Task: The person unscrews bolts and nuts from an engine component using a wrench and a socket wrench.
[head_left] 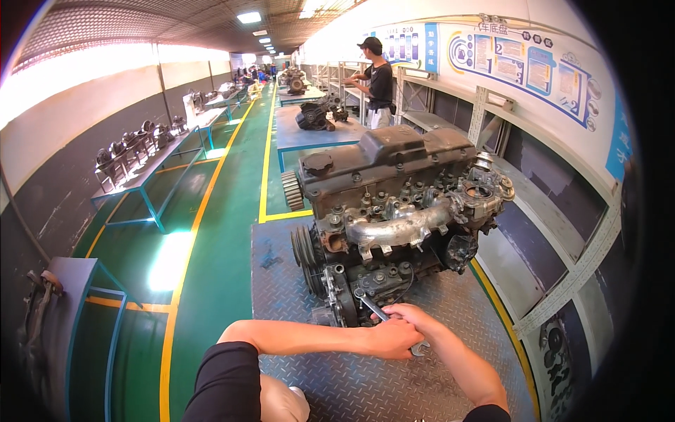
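A combination wrench [374, 307] slants from the lower front of a large engine [394, 218] toward me. Its far end sits at a bolt on the engine's lower side, next to the pulley end. The open-jawed near end sticks out past my hands. My left hand [392, 340] is closed round the near part of the shank. My right hand [412, 318] is closed on it too, just above and against the left, so the hands hide part of the shank. A silvery intake manifold [401, 228] runs along the engine's side above the wrench.
The engine stands on a diamond-plate metal top [457, 337]. Grey metal shelving [562, 281] lines the right side. On the left are a bench with parts [133, 165] and a nearer table [70, 281]. Beyond the engine, another person [380, 84] stands by a table with a gearbox-like part [314, 116].
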A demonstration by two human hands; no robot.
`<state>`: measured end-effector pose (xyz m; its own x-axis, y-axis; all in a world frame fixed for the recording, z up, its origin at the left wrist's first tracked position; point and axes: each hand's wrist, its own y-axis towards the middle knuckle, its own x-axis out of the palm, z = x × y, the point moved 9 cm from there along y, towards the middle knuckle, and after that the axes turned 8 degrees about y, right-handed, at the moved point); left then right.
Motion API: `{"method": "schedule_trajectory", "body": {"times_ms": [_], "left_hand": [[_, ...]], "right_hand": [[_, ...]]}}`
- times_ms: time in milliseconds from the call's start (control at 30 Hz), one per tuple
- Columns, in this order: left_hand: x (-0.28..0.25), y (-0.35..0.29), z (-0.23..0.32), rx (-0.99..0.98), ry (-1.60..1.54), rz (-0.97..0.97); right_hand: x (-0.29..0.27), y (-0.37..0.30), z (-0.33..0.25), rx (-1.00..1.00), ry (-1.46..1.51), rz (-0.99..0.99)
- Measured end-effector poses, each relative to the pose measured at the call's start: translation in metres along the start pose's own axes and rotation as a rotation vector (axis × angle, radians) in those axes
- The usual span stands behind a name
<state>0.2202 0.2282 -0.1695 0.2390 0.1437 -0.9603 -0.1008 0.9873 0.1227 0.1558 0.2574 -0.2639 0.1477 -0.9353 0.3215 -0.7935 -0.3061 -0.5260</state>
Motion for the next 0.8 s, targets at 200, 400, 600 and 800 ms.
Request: {"method": "schedule_trajectory", "body": {"times_ms": [200,400,600,800], "left_hand": [[0.014,0.003,-0.007,-0.019,0.003,0.006],[0.009,0.002,-0.005,-0.016,0.022,0.016],[0.009,0.001,-0.004,-0.008,0.048,0.043],[0.006,0.0,-0.004,0.0,0.035,0.081]], "right_hand": [[-0.001,0.001,-0.003,-0.029,-0.012,0.001],[0.003,-0.002,-0.007,-0.046,-0.011,-0.005],[0.001,-0.002,-0.006,-0.04,-0.035,-0.004],[0.002,-0.002,-0.006,-0.039,-0.04,-0.006]]}}
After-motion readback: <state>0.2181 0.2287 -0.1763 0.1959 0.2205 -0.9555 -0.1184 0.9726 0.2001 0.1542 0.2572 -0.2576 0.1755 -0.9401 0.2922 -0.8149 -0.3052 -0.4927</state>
